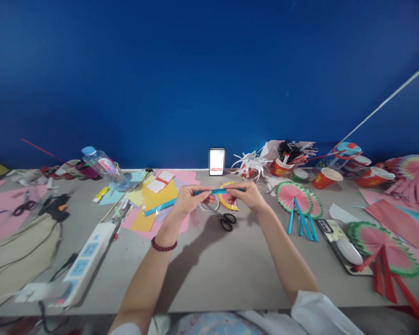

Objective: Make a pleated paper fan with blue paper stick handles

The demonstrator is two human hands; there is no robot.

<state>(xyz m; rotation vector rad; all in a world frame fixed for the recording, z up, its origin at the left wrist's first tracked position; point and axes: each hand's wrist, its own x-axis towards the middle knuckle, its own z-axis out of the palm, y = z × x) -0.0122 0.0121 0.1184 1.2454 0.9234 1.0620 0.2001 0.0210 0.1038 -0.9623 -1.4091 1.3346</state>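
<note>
Between both hands a narrow blue paper strip is held level above the table. My left hand pinches its left part, and my right hand pinches the right part. Just below and behind the hands lie black-handled scissors, their blades partly hidden. A small yellow pleated paper fan rests behind my right hand. Under my left wrist another blue strip lies on yellow and pink paper sheets. A roll of clear tape shows partly between the hands.
A phone stands against the blue wall. To the right are watermelon-patterned paper fans, paper cups and a phone with a white mouse. At left are a power strip, cables and a plastic bottle.
</note>
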